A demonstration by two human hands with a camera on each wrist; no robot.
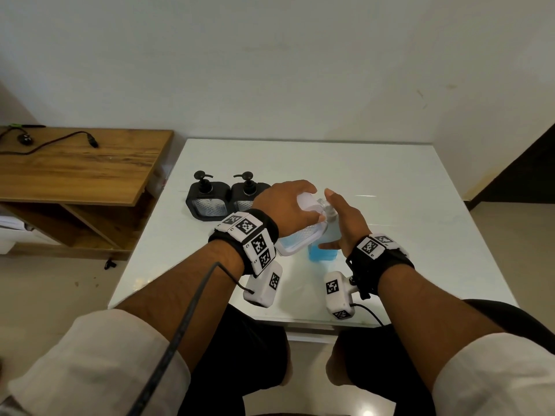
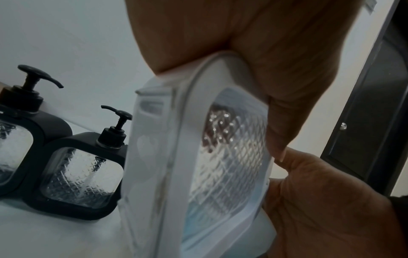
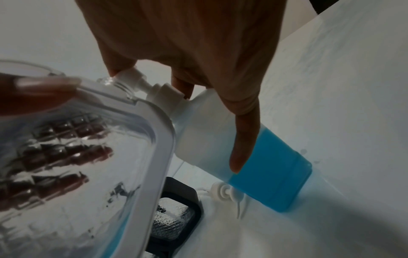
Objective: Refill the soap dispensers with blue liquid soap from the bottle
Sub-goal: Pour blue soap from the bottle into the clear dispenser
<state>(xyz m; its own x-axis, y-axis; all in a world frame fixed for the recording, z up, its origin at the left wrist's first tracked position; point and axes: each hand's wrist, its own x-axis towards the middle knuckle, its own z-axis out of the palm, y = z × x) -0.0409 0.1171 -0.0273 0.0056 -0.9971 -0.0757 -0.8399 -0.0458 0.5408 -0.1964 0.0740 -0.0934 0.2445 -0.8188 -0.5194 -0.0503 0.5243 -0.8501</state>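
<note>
A plain room in a home, by the look of it: a bare white wall (image 1: 270, 55), a glossy white surface (image 1: 390, 205), a low wooden shelf unit (image 1: 75, 169) with a loose black cable (image 1: 54, 142) on top, pale tiled floor (image 1: 45, 289), and a dark panelled door (image 2: 364, 113) to one side.

Both forearms extend toward 12 o'clock, wrists banded. Left hand (image 1: 288, 205) wraps its fingers round the white-framed dispenser (image 1: 295, 235), tilted. Right hand (image 1: 342, 223), fingers extended, presses the bottle's pump head (image 3: 130, 76).
</note>
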